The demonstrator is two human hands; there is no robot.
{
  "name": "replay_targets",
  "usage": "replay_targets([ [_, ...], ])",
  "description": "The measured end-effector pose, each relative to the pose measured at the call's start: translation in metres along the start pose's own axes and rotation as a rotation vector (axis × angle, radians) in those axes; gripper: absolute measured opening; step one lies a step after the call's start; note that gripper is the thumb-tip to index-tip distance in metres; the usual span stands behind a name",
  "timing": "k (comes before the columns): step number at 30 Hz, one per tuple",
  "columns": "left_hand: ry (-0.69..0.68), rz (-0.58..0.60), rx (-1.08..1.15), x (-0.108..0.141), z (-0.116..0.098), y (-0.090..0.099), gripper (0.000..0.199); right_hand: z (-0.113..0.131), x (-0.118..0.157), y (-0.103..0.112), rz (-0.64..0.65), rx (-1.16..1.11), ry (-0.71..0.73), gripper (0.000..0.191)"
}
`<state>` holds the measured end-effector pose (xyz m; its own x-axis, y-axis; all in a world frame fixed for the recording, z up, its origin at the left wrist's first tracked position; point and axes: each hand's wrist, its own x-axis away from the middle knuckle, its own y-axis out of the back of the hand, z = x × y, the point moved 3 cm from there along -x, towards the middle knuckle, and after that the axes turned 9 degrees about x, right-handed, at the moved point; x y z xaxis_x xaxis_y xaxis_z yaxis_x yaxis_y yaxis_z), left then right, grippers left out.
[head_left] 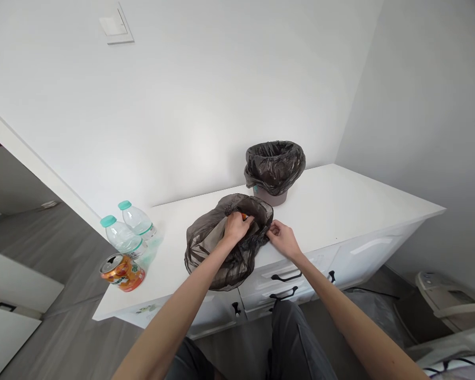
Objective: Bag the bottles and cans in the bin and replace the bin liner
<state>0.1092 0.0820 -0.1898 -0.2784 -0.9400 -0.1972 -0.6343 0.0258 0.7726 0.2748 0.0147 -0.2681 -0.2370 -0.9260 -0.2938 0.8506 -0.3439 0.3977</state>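
A dark, see-through garbage bag [211,224] lies spread with its mouth open on the white cabinet top. My left hand [236,227] reaches into it, fingers curled on an orange object [244,216] of which only a small part shows. On the bag's right edge, my right hand [282,236] pinches the gathered plastic between thumb and fingers. Just behind stands a small trash can [272,197], lined with another dark bag [275,166] folded over its rim.
Two clear plastic bottles with teal caps [122,236] [136,217] and an opened orange drink can [122,272] stand at the cabinet's left end. The white cabinet [364,206] has black handles and meets the wall behind. A grey machine [439,306] stands at lower right.
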Motion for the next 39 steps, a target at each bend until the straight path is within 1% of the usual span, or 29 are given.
replay_targets([
  [3,0.009,0.05,0.019,0.006,0.003,0.006,0.039,0.002,0.0,0.001,-0.006,-0.056,-0.024,0.014],
  [4,0.006,0.07,0.027,0.012,0.004,0.011,0.04,0.002,0.001,0.001,-0.015,-0.082,-0.035,0.016],
  [6,0.004,0.116,0.038,0.032,0.008,0.027,0.041,0.003,0.001,0.002,-0.046,-0.137,-0.055,0.022],
  [8,-0.006,0.182,0.061,0.062,0.007,0.051,0.043,0.002,0.002,0.003,-0.076,-0.179,-0.064,0.028],
  [9,-0.031,0.235,0.094,0.08,0.004,0.065,0.049,0.001,0.003,0.004,-0.084,-0.19,-0.064,0.031],
  [10,-0.062,0.296,0.149,0.1,0.0,0.08,0.061,0.0,0.003,0.004,-0.086,-0.195,-0.061,0.034],
  [11,-0.085,0.386,0.223,0.12,-0.005,0.096,0.074,-0.001,0.004,0.005,-0.083,-0.194,-0.056,0.035],
  [12,-0.106,0.493,0.297,0.141,-0.01,0.113,0.081,-0.001,0.004,0.005,-0.081,-0.188,-0.051,0.037],
  [13,-0.116,0.594,0.365,0.16,-0.015,0.13,0.084,-0.002,0.005,0.005,-0.082,-0.179,-0.046,0.038],
  [14,-0.112,0.637,0.428,0.177,-0.019,0.148,0.084,-0.002,0.005,0.006,-0.086,-0.167,-0.043,0.039],
  [15,-0.097,0.604,0.473,0.189,-0.02,0.166,0.081,-0.002,0.006,0.006,-0.093,-0.155,-0.042,0.04],
  [16,-0.075,0.511,0.491,0.198,-0.018,0.184,0.077,-0.002,0.007,0.007,-0.102,-0.145,-0.044,0.04],
  [18,-0.047,0.229,0.466,0.203,-0.006,0.214,0.074,-0.001,0.01,0.007,-0.115,-0.13,-0.056,0.041],
  [19,-0.033,0.082,0.423,0.202,0.004,0.224,0.072,-0.001,0.011,0.008,-0.116,-0.119,-0.063,0.039],
  [20,-0.017,-0.046,0.37,0.198,0.015,0.23,0.07,-0.001,0.012,0.008,-0.114,-0.104,-0.068,0.037],
  [21,0.002,-0.147,0.312,0.192,0.028,0.232,0.067,-0.002,0.013,0.008,-0.112,-0.083,-0.07,0.035],
  [22,0.024,-0.218,0.257,0.184,0.041,0.23,0.065,-0.003,0.014,0.008,-0.109,-0.06,-0.07,0.032],
  [23,0.046,-0.259,0.214,0.176,0.056,0.226,0.064,-0.005,0.015,0.008,-0.106,-0.038,-0.069,0.031],
  [27,0.087,-0.361,0.133,0.138,0.11,0.199,0.065,-0.014,0.016,0.008,-0.09,0.003,-0.06,0.035],
  [30,0.115,-0.409,0.125,0.116,0.141,0.185,0.065,-0.014,0.016,0.008,-0.085,0.035,-0.044,0.035],
  [32,0.118,-0.428,0.1,0.105,0.154,0.178,0.068,-0.012,0.016,0.008,-0.091,0.056,-0.046,0.033],
  [35,0.109,-0.435,0.072,0.096,0.166,0.172,0.073,-0.009,0.016,0.008,-0.1,0.068,-0.06,0.031],
  [37,0.108,-0.429,0.069,0.095,0.17,0.169,0.074,-0.008,0.016,0.008,-0.099,0.068,-0.057,0.032],
  [39,0.085,-0.434,0.054,0.096,0.168,0.168,0.076,-0.009,0.016,0.007,-0.095,0.065,-0.052,0.034],
])
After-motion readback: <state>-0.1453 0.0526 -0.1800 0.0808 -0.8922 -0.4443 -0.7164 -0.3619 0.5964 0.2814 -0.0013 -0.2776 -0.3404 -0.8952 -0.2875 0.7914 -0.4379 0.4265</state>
